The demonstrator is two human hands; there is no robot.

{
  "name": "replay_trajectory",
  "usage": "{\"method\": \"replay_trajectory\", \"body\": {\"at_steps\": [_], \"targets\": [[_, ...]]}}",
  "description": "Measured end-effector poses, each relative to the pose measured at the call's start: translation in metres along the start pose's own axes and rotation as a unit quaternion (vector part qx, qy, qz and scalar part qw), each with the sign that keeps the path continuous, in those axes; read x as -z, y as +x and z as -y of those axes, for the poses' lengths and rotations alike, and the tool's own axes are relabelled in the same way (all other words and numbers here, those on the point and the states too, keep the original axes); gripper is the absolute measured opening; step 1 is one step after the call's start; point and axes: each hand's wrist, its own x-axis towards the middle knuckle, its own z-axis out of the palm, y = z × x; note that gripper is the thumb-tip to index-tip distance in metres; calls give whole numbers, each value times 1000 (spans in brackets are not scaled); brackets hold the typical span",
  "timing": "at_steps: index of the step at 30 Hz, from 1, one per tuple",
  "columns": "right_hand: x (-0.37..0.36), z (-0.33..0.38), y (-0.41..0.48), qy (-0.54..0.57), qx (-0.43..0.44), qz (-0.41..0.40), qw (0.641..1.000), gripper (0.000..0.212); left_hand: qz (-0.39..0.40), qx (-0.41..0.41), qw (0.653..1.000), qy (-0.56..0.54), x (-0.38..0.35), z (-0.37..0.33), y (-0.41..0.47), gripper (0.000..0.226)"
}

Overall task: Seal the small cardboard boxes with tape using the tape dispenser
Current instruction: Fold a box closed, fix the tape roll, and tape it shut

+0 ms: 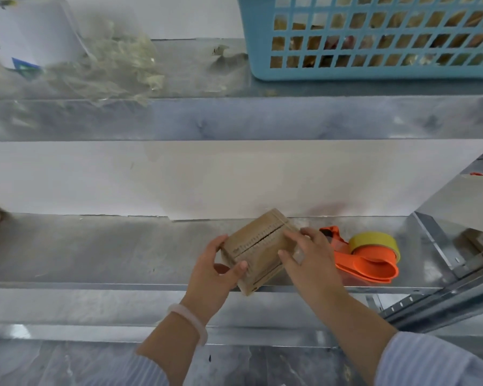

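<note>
The left hand (215, 270) is holding the left end of the small cardboard box (258, 247), with the thumb curling over the near side and the fingers wrapping round the far side. The right hand (310, 257) is holding the right end of the same box, pinching it between thumb and fingers. A pale bracelet (190, 320) is sitting on the left wrist.

The box is sitting tilted between the two hands, over the front part of the lower metal shelf (95, 254). I cannot tell if it is touching the shelf.

The orange tape dispenser (365, 264) is lying on the shelf just beside the right hand, carrying a yellow roll of tape (374, 242).

Up on the top shelf, a blue basket (262, 51) is standing at the right, and crumpled clear plastic (109, 68) is lying at the left.
</note>
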Motion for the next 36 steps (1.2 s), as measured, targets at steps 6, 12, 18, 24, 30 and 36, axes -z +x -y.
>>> {"method": "replay_trajectory", "body": {"at_steps": [6,12,18,24,30,36], "targets": [[-20,3,-26,142,-28,85,986,100,-41,-13,999,-27,-8,-7,-6,35],[-21,-7,-18,289,-28,82,953,74,-19,-16,1000,13,-13,4,-6,44],[-8,-24,-2,228,-34,110,967,48,4,-78,989,123,-18,1,-4,48],[40,-40,7,106,47,-90,989,46,24,-118,965,233,-12,-7,11,46],[96,-105,26,-107,-145,-30,983,98,17,-114,966,233,-14,-11,14,46],[102,-137,19,-146,-119,52,981,101,-74,-164,942,282,-15,-22,14,52]]}}
